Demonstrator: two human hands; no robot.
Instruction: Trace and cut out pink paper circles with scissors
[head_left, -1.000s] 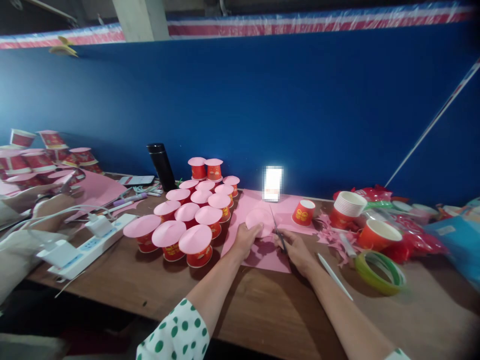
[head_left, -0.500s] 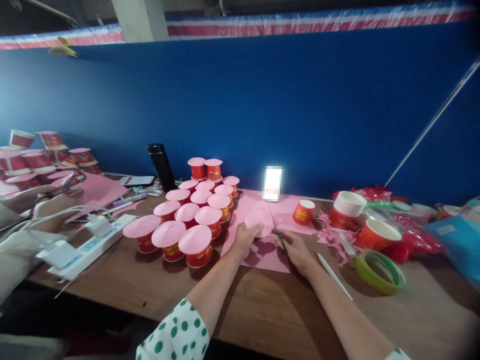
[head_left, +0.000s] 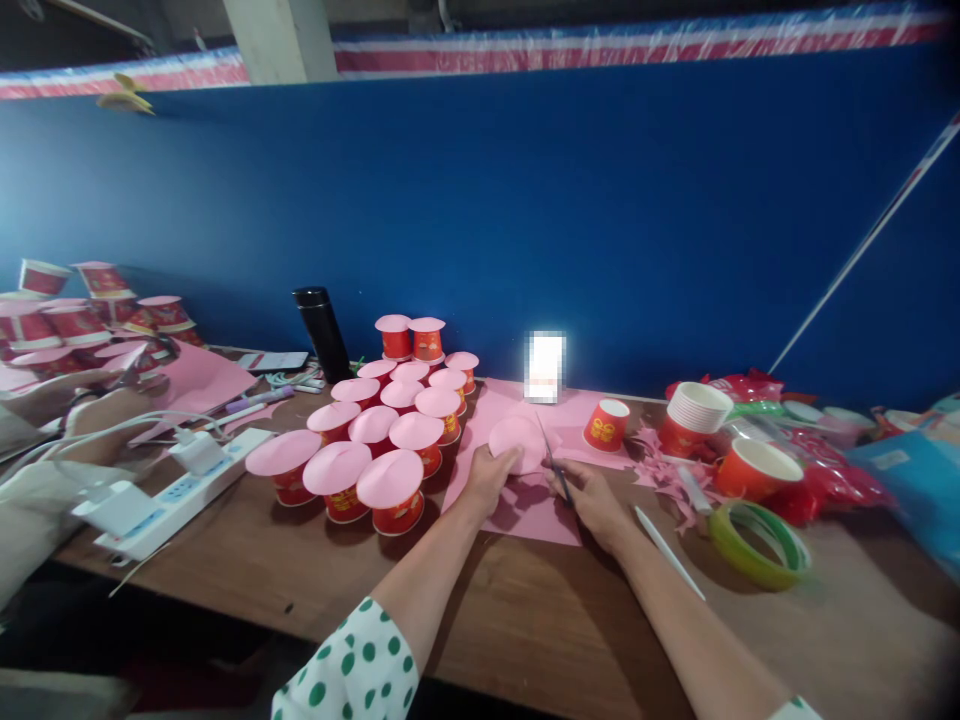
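My left hand (head_left: 489,474) pinches a round pink paper piece (head_left: 516,440) above a pink paper sheet (head_left: 536,500) on the wooden table (head_left: 525,620). My right hand (head_left: 592,497) grips small scissors (head_left: 550,452), whose blades point up against the right edge of the pink piece. Just left of my hands stand several red paper cups capped with pink paper discs (head_left: 390,440). A single open red cup (head_left: 604,424) stands on the sheet behind my right hand.
A black flask (head_left: 323,332), a lit phone (head_left: 545,367), a stack of white-rimmed cups (head_left: 696,418), an orange cup (head_left: 754,469), a green tape roll (head_left: 759,541), a white pen (head_left: 667,551) and pink scraps (head_left: 667,470) lie about. A power strip (head_left: 172,490) and another person's hands (head_left: 82,400) are at left.
The pink piece has turned slightly in my left hand; the scissors have barely shifted along its edge.
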